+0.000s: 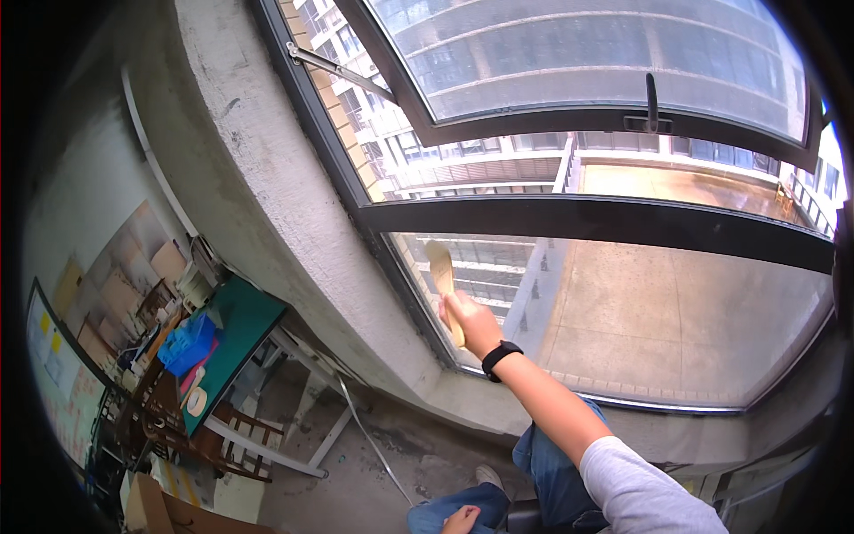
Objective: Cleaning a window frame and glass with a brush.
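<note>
My right hand (470,320), with a black band on the wrist, is closed around the pale handle of a flat wooden brush (442,267). The brush is held upright in front of the lower left part of the window glass (658,320), close to the dark frame. Its head is pale and slightly blurred; whether it touches the pane I cannot tell. Down at the lower edge my left hand (461,519) rests on my jeans (445,512), fingers loosely extended and holding nothing; part of it is cut off by the picture.
Above, a hinged window sash (534,120) with a black handle (652,102) is tilted outward. A concrete wall (267,178) borders the frame. To the left stand a green-topped table (240,307) with a blue bin (189,345), a wooden chair (245,440) and a cardboard box (147,503).
</note>
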{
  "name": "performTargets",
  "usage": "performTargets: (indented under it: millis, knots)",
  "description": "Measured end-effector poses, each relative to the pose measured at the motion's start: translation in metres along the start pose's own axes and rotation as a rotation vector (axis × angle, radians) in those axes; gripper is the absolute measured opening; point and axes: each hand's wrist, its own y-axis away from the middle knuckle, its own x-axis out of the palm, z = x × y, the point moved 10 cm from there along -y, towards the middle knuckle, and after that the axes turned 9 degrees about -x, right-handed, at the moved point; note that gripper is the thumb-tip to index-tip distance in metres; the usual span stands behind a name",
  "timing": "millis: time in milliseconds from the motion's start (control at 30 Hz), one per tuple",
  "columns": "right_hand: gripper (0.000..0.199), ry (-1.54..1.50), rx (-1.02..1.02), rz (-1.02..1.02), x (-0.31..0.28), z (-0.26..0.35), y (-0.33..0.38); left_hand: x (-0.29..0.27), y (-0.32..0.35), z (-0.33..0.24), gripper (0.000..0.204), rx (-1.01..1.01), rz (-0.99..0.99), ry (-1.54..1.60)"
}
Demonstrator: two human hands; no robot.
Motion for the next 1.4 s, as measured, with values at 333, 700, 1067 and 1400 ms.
performTargets:
  millis: [333, 700, 1067, 1400]
  knots:
    - [0.019, -0.010, 0.039, -0.077, -0.007, 0.020, -0.010, -0.005, 0.008, 0.004, 0.033, 0.023, -0.016, 0.057]
    - [0.018, 0.174, 0.032, -0.032, -0.013, 0.007, 0.015, 0.004, -0.007, 0.036, 0.034, -0.055, -0.050, -0.030]
    - [0.017, 0.088, 0.035, -0.029, -0.071, 0.004, 0.009, 0.011, -0.034, 0.025, 0.035, -0.060, -0.041, -0.117]
    - [0.016, -0.197, 0.301, -0.013, -0.041, -0.024, 0.022, 0.001, 0.001, 0.007, 0.035, -0.040, 0.023, 0.069]
